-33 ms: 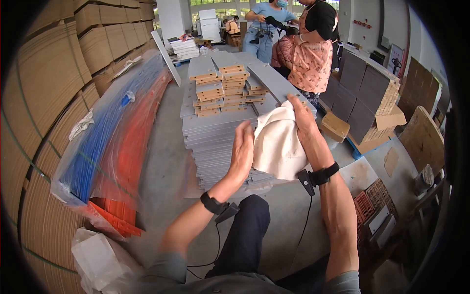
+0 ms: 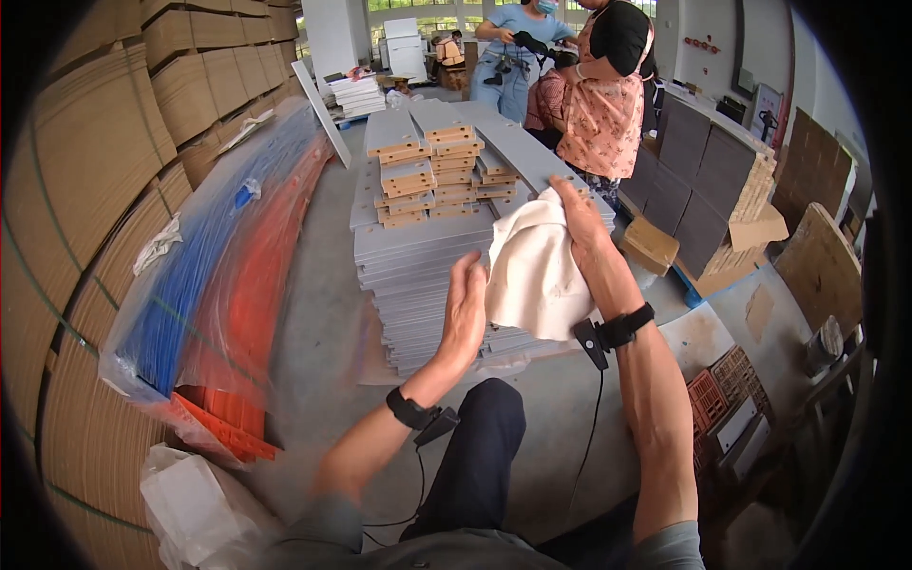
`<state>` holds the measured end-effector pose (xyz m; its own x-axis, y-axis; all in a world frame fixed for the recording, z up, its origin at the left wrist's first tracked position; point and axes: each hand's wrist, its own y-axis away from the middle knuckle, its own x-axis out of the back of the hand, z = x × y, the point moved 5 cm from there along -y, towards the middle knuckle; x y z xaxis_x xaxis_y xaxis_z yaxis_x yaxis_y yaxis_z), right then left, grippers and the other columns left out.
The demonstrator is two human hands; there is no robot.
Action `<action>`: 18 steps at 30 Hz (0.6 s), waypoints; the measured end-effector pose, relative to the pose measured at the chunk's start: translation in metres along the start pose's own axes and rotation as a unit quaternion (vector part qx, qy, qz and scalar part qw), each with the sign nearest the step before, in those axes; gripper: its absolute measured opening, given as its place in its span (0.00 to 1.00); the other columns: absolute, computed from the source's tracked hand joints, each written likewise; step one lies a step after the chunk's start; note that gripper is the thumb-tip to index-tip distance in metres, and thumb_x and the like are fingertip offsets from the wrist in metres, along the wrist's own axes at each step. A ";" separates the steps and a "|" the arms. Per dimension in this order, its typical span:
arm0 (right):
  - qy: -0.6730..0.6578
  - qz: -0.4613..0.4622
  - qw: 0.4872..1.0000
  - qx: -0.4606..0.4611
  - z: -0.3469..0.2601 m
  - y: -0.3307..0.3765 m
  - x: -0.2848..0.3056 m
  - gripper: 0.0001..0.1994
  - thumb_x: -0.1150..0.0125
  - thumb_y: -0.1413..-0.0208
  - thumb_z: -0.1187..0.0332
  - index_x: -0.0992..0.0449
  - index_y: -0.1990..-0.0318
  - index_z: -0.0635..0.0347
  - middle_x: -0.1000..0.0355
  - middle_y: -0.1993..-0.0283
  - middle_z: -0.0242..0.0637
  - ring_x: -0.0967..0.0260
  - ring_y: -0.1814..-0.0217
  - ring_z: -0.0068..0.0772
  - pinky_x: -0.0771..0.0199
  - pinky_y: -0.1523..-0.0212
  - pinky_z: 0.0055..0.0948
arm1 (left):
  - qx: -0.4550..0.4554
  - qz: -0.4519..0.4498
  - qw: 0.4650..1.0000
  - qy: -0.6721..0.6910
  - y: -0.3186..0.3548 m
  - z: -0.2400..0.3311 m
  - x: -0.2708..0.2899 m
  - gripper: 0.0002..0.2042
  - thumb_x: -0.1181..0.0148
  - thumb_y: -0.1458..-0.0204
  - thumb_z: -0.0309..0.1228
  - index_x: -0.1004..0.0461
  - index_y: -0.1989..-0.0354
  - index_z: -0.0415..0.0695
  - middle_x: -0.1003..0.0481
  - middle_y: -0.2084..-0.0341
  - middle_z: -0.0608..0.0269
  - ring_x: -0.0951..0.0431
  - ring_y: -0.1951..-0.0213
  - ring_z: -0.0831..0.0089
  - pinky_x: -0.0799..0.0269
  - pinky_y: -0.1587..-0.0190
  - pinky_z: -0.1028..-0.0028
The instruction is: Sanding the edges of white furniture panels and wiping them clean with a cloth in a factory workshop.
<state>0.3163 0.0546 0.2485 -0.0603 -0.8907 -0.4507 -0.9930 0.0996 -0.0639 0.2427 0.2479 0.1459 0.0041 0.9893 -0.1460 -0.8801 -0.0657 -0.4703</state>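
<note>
A cream-white cloth (image 2: 534, 271) hangs between my hands at the near right corner of a stack of grey panels (image 2: 427, 294). My right hand (image 2: 584, 223) is closed on the cloth's right side, fingertips against the end of a long grey board (image 2: 532, 155) lying on the stack. Part of that grip is hidden behind the cloth. My left hand (image 2: 465, 309) is upright at the cloth's left edge, fingers straight and held close together; it does not appear to grip it. Short grey boards (image 2: 435, 169) with light wooden edges and dark holes are piled on the panels.
Plastic-wrapped blue and red-orange strips (image 2: 252, 256) lie at the left, beside tall cardboard stacks (image 2: 85, 171). Two people stand beyond the panels, one wearing a pink apron (image 2: 600, 123); another is partly hidden. A cardboard box (image 2: 650, 245) and dark panels (image 2: 679, 161) stand at the right.
Both hands have shifted slightly left, and the left hand has also dropped a little. The cloth has moved left with the right hand.
</note>
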 end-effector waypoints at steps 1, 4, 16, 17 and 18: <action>0.004 0.002 1.000 0.006 0.003 -0.023 0.004 0.22 0.32 0.40 0.55 0.24 0.56 0.71 0.22 0.66 0.43 0.21 0.70 0.37 0.16 0.69 0.37 | 0.079 -0.016 0.996 0.044 0.020 -0.005 -0.001 0.25 0.56 0.27 0.48 0.41 0.32 0.43 0.31 0.56 0.61 0.28 0.59 0.76 0.25 0.55 0.71; 0.026 0.003 0.999 -0.026 0.018 -0.043 -0.018 0.27 0.31 0.40 0.50 0.25 0.56 0.73 0.21 0.62 0.46 0.20 0.69 0.38 0.16 0.69 0.39 | 0.169 -0.024 0.983 0.067 0.064 -0.017 0.019 0.23 0.57 0.27 0.45 0.39 0.33 0.43 0.31 0.57 0.62 0.27 0.62 0.78 0.24 0.57 0.73; 0.322 -0.045 0.935 -0.144 0.062 0.168 0.157 0.27 0.39 0.35 0.46 0.19 0.49 0.65 0.21 0.62 0.36 0.26 0.54 0.30 0.28 0.46 0.28 | -0.336 -0.027 0.858 -0.388 0.004 0.080 -0.001 0.20 0.34 0.42 0.31 0.29 0.42 0.43 0.28 0.52 0.54 0.28 0.49 0.57 0.33 0.44 0.59; 0.323 -0.014 0.933 -0.156 0.062 0.186 0.176 0.26 0.39 0.34 0.46 0.19 0.49 0.64 0.21 0.63 0.36 0.25 0.56 0.29 0.27 0.49 0.27 | -0.368 -0.032 0.830 -0.418 -0.015 0.092 -0.014 0.22 0.32 0.44 0.32 0.28 0.43 0.43 0.28 0.51 0.53 0.29 0.46 0.54 0.35 0.43 0.57; 0.317 0.007 0.935 -0.160 0.059 0.201 0.190 0.25 0.39 0.34 0.47 0.19 0.50 0.65 0.21 0.63 0.36 0.25 0.60 0.27 0.25 0.54 0.27 | -0.399 -0.043 0.801 -0.444 -0.036 0.102 -0.025 0.22 0.32 0.44 0.33 0.28 0.43 0.44 0.29 0.50 0.54 0.30 0.44 0.55 0.36 0.41 0.56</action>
<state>0.1118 -0.0683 0.0972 -0.0214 -0.9841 0.1762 -0.9650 0.0664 0.2538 0.2259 0.2393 0.2549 -0.6033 0.6735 0.4271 -0.3094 0.2959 -0.9037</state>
